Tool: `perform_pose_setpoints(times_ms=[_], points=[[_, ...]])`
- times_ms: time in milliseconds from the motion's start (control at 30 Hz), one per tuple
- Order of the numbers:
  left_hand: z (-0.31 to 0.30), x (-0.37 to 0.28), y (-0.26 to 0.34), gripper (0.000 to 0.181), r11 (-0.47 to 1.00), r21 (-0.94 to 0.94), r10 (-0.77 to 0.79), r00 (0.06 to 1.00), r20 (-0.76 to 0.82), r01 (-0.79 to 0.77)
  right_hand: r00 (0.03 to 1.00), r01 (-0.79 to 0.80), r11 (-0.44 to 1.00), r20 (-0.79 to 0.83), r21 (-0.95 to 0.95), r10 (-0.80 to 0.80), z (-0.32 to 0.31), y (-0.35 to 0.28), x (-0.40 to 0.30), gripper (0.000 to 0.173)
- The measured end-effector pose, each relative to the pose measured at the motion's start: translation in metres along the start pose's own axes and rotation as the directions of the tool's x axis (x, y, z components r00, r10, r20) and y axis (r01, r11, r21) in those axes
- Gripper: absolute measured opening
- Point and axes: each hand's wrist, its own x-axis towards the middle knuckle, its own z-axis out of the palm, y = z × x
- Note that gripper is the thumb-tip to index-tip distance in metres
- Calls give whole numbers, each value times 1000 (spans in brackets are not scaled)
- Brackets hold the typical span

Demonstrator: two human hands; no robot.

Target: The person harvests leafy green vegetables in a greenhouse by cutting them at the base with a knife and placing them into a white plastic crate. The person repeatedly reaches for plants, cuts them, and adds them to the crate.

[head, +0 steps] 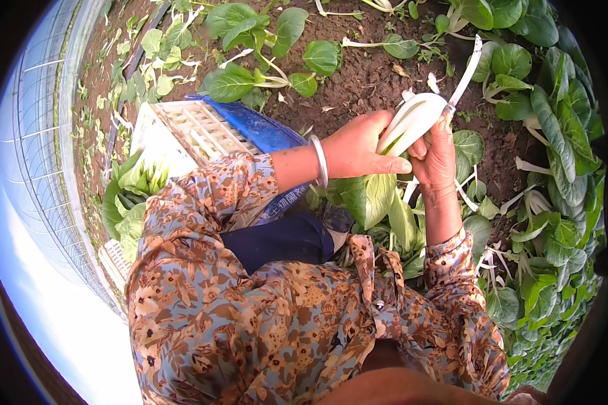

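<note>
My left hand point(362, 147), with a silver bangle at its wrist, is closed around a head of bok choy point(415, 121). Its white base points up and away from me, and its green leaves hang below the hand. In my right hand point(435, 157) is a knife point(467, 73) with a narrow, pale, slightly curved blade. The blade rises past the base of the bok choy, and the fingers hide most of the handle. The right fingers are close beside the stalks; whether they touch them I cannot tell. Cut leaves lie on the soil under both hands.
A white plastic crate point(202, 126) stands at the left by a blue printed sheet point(253, 124). More bok choy point(137, 187) fills a container beside it. Loose leaves point(233, 81) lie on brown soil. Growing bok choy point(562, 136) lines the right. A greenhouse frame point(40, 131) is at far left.
</note>
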Motion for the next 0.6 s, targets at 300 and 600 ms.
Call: perform_pose_setpoints(times_ms=[300,600], points=[[-71,-22,-26,52,851,95,-502,745,439,517,994,-59,293,-82,-954,-66,-31,43,25,36],[-126,-16,-36,44,841,301,-523,816,246,449,968,153,-142,120,-978,219,7,119,81,33]])
